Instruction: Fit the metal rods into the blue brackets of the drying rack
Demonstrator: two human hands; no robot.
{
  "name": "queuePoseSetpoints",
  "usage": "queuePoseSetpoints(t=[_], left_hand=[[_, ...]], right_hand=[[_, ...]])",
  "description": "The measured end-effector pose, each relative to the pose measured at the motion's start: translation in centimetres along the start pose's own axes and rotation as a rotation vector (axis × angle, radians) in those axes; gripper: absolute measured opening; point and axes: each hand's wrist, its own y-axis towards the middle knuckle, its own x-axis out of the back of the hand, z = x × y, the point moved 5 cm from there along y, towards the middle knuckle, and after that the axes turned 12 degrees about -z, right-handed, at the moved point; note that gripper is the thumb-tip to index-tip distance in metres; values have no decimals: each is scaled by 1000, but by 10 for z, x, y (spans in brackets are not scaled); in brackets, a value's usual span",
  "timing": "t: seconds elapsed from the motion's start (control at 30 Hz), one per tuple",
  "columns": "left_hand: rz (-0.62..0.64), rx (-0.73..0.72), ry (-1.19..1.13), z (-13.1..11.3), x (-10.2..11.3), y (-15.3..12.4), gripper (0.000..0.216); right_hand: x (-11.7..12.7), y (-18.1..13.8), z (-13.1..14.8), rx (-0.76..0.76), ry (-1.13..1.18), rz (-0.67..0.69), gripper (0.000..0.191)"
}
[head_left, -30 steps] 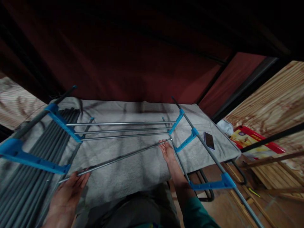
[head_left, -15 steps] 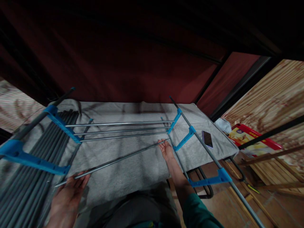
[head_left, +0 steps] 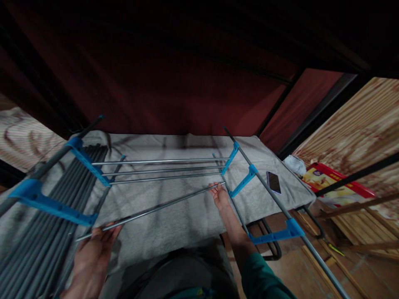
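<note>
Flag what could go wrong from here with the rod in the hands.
The rod slants between the left hand and right hand with both ends free, so it might slip. The right forearm passes close to the right frame and could nudge it. The phone beside that frame might get knocked if the frame shifts.

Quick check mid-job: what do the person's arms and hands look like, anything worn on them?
The left hand and right hand are ungloved, with no ring, watch or bracelet discernible. A plain teal-green sleeve covers the right arm, leaving the forearm bare. The left forearm is bare too.
</note>
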Motion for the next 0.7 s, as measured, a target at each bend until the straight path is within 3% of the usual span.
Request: queuePoseSetpoints(t=[0.2, 0.37, 0.7], left_hand=[[-54, 55, -83, -7, -16, -14, 33], [-12, 54, -134, -3, -30, -24, 27], [77, 12, -188, 7, -40, -45, 14]], right_hand=[[3, 7, 1, 10, 1, 15, 12], [9, 2, -1, -18, -18, 37, 13], [54, -18, -25, -41, -89, -9, 6]])
